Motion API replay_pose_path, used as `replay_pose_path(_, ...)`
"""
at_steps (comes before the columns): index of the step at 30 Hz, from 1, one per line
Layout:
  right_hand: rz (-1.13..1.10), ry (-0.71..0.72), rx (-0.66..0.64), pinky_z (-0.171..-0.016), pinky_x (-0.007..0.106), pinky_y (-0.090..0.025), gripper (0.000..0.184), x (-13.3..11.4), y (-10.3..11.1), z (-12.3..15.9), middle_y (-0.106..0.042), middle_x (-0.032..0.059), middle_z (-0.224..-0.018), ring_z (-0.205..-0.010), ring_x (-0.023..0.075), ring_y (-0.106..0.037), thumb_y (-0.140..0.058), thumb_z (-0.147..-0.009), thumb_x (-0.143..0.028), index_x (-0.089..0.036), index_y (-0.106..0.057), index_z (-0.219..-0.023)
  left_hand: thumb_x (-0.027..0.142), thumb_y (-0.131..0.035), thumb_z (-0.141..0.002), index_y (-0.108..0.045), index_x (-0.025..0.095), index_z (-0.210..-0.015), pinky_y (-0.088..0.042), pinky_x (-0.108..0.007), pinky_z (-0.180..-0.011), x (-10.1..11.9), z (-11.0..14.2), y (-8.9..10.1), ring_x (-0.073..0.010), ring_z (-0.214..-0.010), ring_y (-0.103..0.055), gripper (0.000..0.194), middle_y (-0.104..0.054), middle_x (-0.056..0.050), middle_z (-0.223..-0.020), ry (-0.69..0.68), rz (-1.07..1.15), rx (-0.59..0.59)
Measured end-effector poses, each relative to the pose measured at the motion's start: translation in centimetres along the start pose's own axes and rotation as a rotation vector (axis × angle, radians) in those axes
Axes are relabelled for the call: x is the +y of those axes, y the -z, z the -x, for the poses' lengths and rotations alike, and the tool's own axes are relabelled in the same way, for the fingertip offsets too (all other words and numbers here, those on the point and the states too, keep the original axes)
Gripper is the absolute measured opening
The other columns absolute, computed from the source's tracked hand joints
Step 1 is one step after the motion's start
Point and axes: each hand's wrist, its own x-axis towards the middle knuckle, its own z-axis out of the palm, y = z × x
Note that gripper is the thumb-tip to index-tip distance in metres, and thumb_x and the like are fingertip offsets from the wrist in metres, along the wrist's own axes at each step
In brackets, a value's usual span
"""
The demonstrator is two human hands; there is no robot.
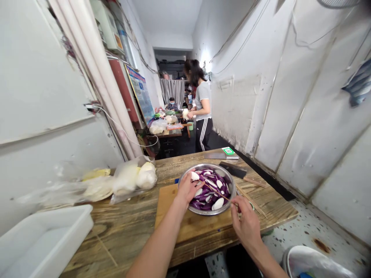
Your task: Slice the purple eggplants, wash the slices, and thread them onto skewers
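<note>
A metal bowl [228, 181] full of purple and white eggplant slices [209, 193] stands on a wooden cutting board [168, 200]. My left hand [187, 189] reaches into the bowl's left side, fingers curled over a white slice. My right hand [246, 222] sits at the bowl's right rim, pinching a thin bamboo skewer [216, 190] that lies across the slices.
Loose skewers [251, 199] lie right of the bowl. A cleaver [218, 155], a dark sharpening block [232, 170] and a green packet [228, 151] lie behind. Clear bags of white food [133, 177] and a white tray [43, 235] sit left. A person [202, 112] stands down the corridor.
</note>
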Motion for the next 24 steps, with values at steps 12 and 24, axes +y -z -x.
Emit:
replay_pose_path(12, 0.401, -0.111, -0.236, -0.069, 0.027, -0.039, 0.029, 2.4, -4.6, -8.0, -0.068, 0.0061, -0.084, -0.078, 0.0189, -0.061, -0.037, -0.087, -0.019, -0.02, -0.064, -0.098, 0.025, -0.049, -0.088, -0.055, 0.014, -0.09, -0.052, -0.039, -0.079, -0.4, -1.0, 0.1, -0.0162, -0.076, -0.064, 0.012, -0.066, -0.01, -0.083, 0.022, -0.001, 0.114)
replay_pose_path(24, 0.423, -0.06, -0.23, -0.071, 0.024, -0.038, 0.032, 2.6, -4.5, -7.2, -0.069, 0.0065, -0.086, -0.081, 0.0165, -0.061, -0.037, -0.089, -0.018, -0.023, -0.066, -0.103, 0.015, -0.058, -0.083, -0.057, 0.015, -0.087, -0.053, -0.029, -0.073, -0.4, -1.2, 0.3, -0.0123, -0.072, -0.064, 0.005, -0.065, -0.006, -0.079, -0.032, 0.029, 0.156)
